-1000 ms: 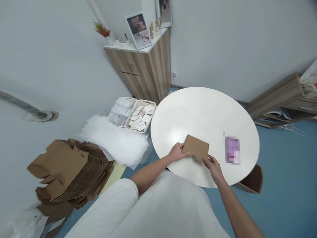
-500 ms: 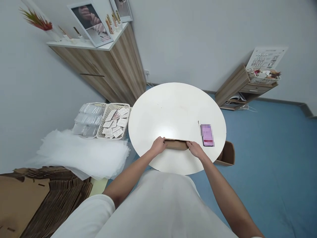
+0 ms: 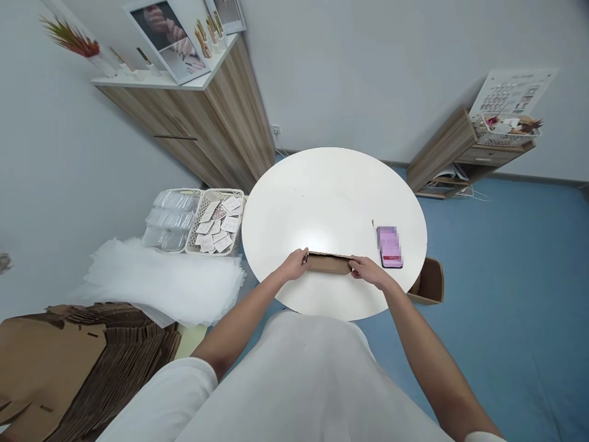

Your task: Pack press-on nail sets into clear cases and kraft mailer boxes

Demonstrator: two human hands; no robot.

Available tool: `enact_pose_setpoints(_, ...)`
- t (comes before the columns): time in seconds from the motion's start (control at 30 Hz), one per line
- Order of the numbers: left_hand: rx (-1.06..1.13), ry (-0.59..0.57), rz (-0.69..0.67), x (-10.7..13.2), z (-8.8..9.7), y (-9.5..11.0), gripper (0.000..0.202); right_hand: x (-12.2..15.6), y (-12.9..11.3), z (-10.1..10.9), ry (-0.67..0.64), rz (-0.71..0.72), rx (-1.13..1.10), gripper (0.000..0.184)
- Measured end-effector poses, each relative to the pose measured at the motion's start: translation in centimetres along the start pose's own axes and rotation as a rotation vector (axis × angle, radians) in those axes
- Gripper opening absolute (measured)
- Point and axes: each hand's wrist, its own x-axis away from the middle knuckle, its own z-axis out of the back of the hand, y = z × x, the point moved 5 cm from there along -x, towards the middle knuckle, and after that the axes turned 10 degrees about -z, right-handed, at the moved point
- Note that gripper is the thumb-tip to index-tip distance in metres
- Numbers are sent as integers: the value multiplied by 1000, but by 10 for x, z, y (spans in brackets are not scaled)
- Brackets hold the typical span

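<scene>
A brown cardboard piece [image 3: 327,263] lies folded low on the round white table [image 3: 331,202], near its front edge. My left hand [image 3: 294,266] grips its left end with the fingers curled round it. At the right end, my right hand [image 3: 368,272] is closed on the cardboard too. A phone with a purple screen [image 3: 389,247] lies on the table just right of my right hand.
A white basket of small cards [image 3: 216,224] and a basket of clear packets [image 3: 170,218] stand left of the table. White foam sheets [image 3: 161,282] and a stack of flat cardboard blanks [image 3: 69,362] lie at lower left. A wooden cabinet [image 3: 202,116] stands behind; an open cardboard box [image 3: 430,282] sits on the blue floor.
The cardboard piece, held up as a flat panel a second ago, is now folded down low on the table between both hands. The camera has swung left to right.
</scene>
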Motion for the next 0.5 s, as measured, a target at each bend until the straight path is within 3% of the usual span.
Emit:
enact_pose_setpoints(0.13, 24, 26, -18, -2, 4, -2, 32, -1, -5, 6, -78, 25, -33, 53)
enact_pose_setpoints(0.5, 70, 124, -23, 1, 8, 3, 41, -7, -7, 13, -48, 70, 230, 49)
